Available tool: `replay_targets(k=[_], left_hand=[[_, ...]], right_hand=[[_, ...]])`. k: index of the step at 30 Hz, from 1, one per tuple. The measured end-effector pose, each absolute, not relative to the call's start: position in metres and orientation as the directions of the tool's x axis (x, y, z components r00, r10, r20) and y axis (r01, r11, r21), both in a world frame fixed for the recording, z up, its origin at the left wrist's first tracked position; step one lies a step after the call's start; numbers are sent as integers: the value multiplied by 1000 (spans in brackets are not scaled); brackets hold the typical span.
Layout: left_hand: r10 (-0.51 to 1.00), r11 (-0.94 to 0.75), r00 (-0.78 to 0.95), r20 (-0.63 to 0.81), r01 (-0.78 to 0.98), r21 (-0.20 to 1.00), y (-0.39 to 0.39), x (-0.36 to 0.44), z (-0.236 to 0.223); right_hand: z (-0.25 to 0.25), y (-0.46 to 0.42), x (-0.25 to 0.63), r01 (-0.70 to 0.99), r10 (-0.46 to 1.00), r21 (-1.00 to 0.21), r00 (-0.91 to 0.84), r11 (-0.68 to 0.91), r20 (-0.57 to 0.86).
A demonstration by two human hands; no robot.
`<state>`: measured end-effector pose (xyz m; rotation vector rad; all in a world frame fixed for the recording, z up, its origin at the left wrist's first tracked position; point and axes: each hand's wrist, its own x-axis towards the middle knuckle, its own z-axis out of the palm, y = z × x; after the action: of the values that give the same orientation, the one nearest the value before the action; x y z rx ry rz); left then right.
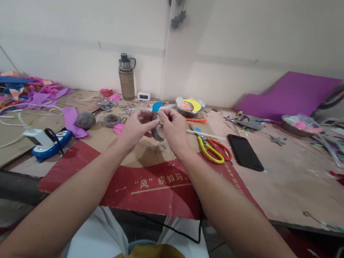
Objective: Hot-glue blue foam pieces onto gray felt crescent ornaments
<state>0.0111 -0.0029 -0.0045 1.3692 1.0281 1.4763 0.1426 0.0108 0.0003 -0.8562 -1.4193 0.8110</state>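
Observation:
Both my hands are raised over a brown and red cardboard sheet (159, 196). Between them is a curved, grey crescent-like piece (158, 136) with a flat blue tip (157, 106) sticking up above the fingers. My left hand (138, 125) pinches it from the left with thumb and fingers. On the other side, my right hand (173, 130) has its fingers closed at the upper part of the same piece. Fingers cover much of it, so its full shape is hidden. Thin grey yarn (155, 147) lies on the cardboard just below.
Scissors (214, 149) with yellow and red handles and a black phone (245, 152) lie to the right. Grey yarn balls (85, 120), a blue power strip (51, 146) and purple felt scraps (72, 121) are left. Behind stand a bottle (127, 80) and a metal bowl (188, 112).

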Motion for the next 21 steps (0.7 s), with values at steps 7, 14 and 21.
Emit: replay_targets(k=[7, 14, 21], left_hand=[[938, -344, -15, 345, 51, 937, -2, 12, -7], [926, -364, -64, 371, 99, 926, -3, 15, -7], [876, -415, -135, 463, 278, 867, -7, 12, -1]], right_hand=[[-1, 10, 143, 121, 840, -831, -63, 542, 539], [-2, 11, 144, 233, 804, -774, -69, 589, 591], [-3, 13, 147, 262, 785, -747, -78, 611, 615]])
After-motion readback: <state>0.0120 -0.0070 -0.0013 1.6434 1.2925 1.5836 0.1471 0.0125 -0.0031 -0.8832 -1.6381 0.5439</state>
